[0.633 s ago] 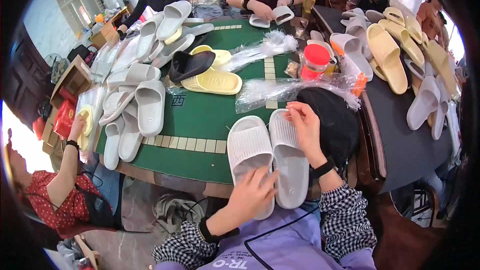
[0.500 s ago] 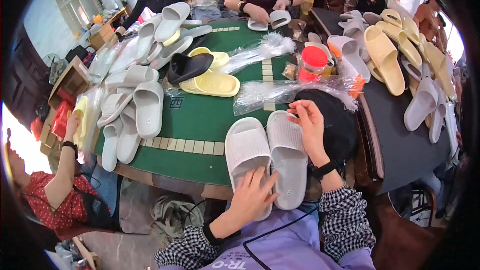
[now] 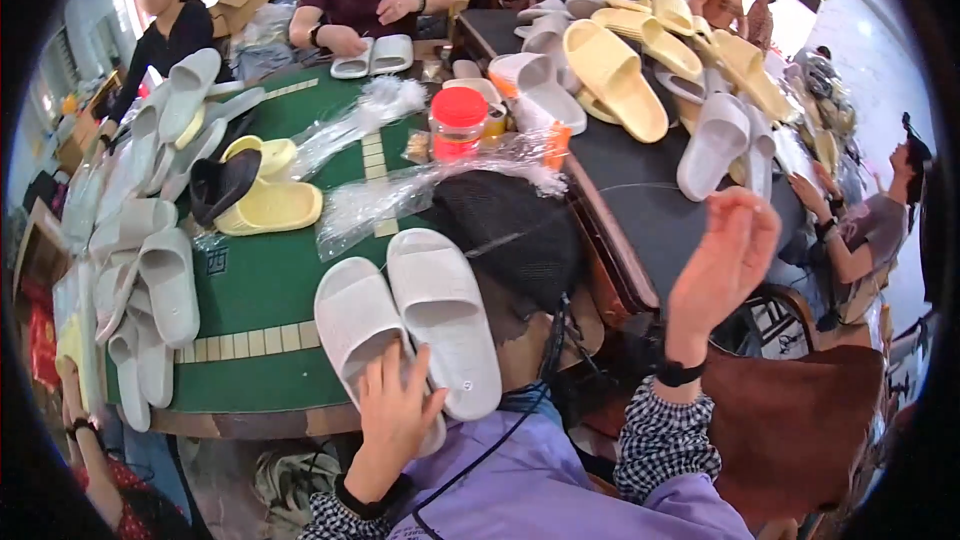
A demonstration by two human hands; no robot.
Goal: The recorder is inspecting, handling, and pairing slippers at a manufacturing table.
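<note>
A pair of light grey slides lies side by side at the near edge of the green table, toes pointing away from me. My left hand rests with fingers spread on the footbed of the left slide. The right slide lies against it, untouched by my right hand. Raised to the right, over the gap beside the dark table, my right hand has its fingertips pinched together. A thin clear strand runs leftward from near those fingertips; its end is hard to make out.
Bags of clear plastic strands and a red-lidded jar lie ahead. A black mesh item sits beside the slides. Grey slides pile up left; yellow slides and grey ones cover the dark table. Several people work around.
My right hand has lifted away from the right slide and moved up and right, pinched. My left hand stays on the left slide. The view has turned right.
</note>
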